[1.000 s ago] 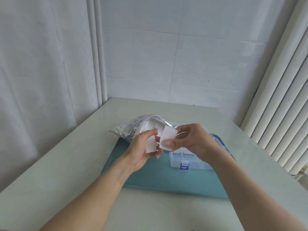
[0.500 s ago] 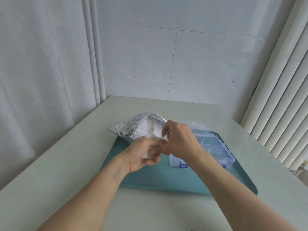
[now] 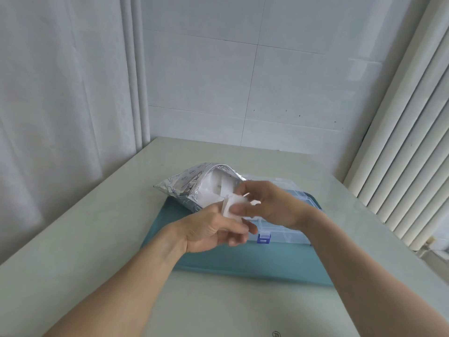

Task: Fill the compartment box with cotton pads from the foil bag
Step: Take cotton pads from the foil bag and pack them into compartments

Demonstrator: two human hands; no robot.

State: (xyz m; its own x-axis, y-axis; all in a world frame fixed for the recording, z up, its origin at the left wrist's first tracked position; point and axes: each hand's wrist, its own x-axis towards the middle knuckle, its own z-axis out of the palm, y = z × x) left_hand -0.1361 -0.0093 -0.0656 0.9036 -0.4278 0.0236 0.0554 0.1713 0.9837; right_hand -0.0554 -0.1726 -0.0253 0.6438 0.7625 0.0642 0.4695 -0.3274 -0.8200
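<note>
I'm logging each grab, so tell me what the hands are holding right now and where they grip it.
Both hands pinch cotton pads: the right hand at their right edge, the left hand from below.

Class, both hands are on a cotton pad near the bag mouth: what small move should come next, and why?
Probably carry the cotton pad rightward over the compartment box and drop it in: the right hand and left hand hold it just outside the foil bag.
</note>
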